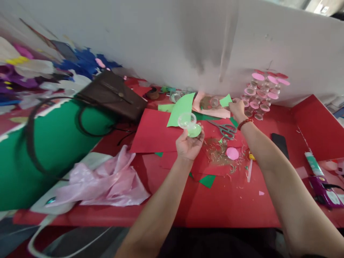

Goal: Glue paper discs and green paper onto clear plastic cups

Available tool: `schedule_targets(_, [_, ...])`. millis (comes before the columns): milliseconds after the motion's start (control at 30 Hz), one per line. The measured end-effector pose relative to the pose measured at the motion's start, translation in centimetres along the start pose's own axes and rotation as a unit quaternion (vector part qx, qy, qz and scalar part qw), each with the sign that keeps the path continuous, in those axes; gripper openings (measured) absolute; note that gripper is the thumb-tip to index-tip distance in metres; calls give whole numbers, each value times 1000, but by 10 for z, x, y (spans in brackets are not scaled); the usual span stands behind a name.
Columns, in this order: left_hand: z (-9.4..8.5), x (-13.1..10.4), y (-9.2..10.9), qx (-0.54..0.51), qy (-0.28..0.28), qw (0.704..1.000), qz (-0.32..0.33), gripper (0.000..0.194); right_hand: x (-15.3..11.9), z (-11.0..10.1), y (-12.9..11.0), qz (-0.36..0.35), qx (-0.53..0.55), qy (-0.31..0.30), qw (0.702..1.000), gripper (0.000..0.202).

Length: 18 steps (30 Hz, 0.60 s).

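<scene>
In the middle, my left hand (189, 145) is closed around a pair of clear plastic cups (186, 120). A round light-green face (194, 132) shows on the lower one, by my fingertips. Behind the cups stands a curved light-green paper sheet (182, 108); whether my hand touches it I cannot tell. Farther right, my right hand (237, 108) pinches a small light-green paper piece (225, 100) by its right edge. Scissors (227, 130) lie on the table between my hands. Just beyond my right hand rises a stack of clear cups with pink discs (259, 94).
Paper shreds and a pink disc (232, 153) litter the red table (215, 211). Red sheets (153, 132), a brown bag (114, 95) and crumpled pink plastic (107, 181) lie left. A dark phone (280, 144), a glue tube (314, 163) and a purple device (326, 191) are right.
</scene>
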<state>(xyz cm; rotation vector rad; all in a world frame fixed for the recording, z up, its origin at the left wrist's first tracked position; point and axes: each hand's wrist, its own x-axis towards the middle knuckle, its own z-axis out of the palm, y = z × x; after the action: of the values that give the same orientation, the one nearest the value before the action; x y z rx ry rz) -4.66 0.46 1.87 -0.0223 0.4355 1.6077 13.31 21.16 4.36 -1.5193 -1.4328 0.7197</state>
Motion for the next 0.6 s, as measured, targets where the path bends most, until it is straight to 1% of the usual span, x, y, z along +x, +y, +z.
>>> schedule_targets(67, [0,-1,-2,-4,9,1000,-8,45,4,23,-3,-15,-36,-18,999,28])
schedule_targets(100, [-1,-1,-3,-2,12,1000,-13,44,5,34,-5,-30,-59,-50,997,25])
schedule_targets(167, [-2,-2,-5,3,13,1000,-23,45,7,53,-9,-57,-80,-88,991,25])
schedule_targets(200, [-2,-3,-5,6,12,1000,-27,45,9,59,-11,-63,-100,-92,989,26])
schedule_targets(233, [-3,-4,-5,7,11,999,-29,45,12,62,-12,-71,-122,-82,986,27])
schedule_targets(267, [-3,-4,-5,8,10,999,-29,45,16,62,-13,-76,-145,-66,984,26])
schedule_targets(333, [-3,-5,-4,7,11,1000,-27,45,26,55,-13,-77,-174,-31,981,23])
schedule_targets(433, [-4,-6,-2,1,19,999,-26,45,37,38,-11,-81,-176,-3,981,22])
schedule_targets(500, [-4,-6,-1,1,21,999,-27,46,39,31,-8,-85,-169,7,982,22])
schedule_targets(533, [-4,-6,-1,3,20,999,-28,46,39,29,-6,-73,-157,7,985,23])
schedule_targets(600, [-4,-6,-1,3,21,999,-31,47,38,30,-2,-1,-80,1,997,25])
